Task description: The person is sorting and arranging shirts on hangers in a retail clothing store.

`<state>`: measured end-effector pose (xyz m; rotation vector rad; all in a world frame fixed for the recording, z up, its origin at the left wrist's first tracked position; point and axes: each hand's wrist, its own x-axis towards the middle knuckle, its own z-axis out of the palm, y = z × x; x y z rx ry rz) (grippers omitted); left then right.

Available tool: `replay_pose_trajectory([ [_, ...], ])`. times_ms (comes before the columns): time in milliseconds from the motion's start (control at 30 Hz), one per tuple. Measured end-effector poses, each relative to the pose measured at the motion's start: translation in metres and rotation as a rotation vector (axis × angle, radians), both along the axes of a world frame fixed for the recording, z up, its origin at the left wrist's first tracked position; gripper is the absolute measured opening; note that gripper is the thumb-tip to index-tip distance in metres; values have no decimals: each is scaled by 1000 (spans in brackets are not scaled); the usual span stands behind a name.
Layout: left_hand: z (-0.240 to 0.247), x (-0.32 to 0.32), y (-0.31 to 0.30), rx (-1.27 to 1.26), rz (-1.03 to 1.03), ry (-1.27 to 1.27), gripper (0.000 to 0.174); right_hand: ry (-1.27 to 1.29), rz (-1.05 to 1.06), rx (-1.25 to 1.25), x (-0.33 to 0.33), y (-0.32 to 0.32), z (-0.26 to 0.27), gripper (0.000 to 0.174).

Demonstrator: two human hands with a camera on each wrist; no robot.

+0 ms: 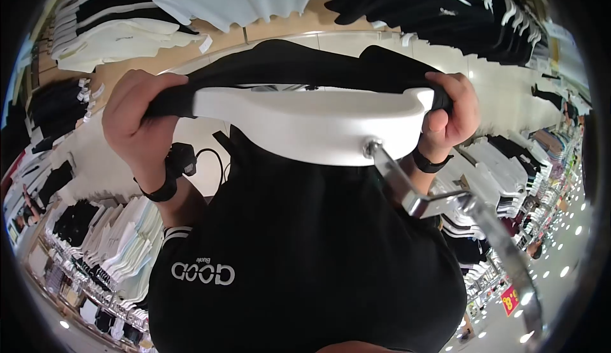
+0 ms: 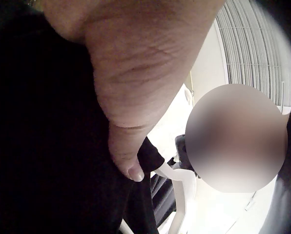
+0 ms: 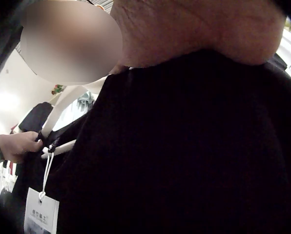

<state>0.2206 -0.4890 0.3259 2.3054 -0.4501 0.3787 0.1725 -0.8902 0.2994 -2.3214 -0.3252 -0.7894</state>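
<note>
A black garment (image 1: 286, 63) is stretched between the two hands in the head view, along a white hanger (image 1: 305, 121) with a metal hook piece (image 1: 398, 181). The left hand (image 1: 137, 121) grips the garment at one end of the hanger, thumb below and fingers above. At the other end, the right hand (image 1: 457, 108) pinches the cloth with curled fingers. The left wrist view has the left hand's thumb (image 2: 126, 151) against black cloth, near the white hanger (image 2: 184, 195). A white tag (image 3: 42, 212) hangs by a string from the garment in the right wrist view.
Racks of white and black clothes (image 1: 108, 28) curve along the top, and more hanging clothes (image 1: 114, 245) stand at both sides. Dark shirts (image 1: 439, 13) hang at the upper right. A red sign (image 1: 510, 301) shows at the lower right.
</note>
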Motion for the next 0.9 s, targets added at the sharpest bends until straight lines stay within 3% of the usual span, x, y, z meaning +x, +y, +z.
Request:
replay_pose_trajectory([
  [300,7,-37,-88,-5,-57,-18,43,13,-69,41,-63,-76,7,76],
  [367,8,-43,-103,10,-42,-21,52,41,-89,70,-74,-88,12,75],
  [467,17,-46,-124,8,-11,12,44,75,-127,108,-88,-101,16,77],
  [733,40,-15,-170,67,-101,74,43,134,-216,193,-97,-135,17,80],
  [767,44,-8,-167,117,-147,140,37,137,-226,201,-96,-139,18,80],
  [900,47,22,-202,258,-125,96,39,133,-277,187,-85,-159,28,80],
])
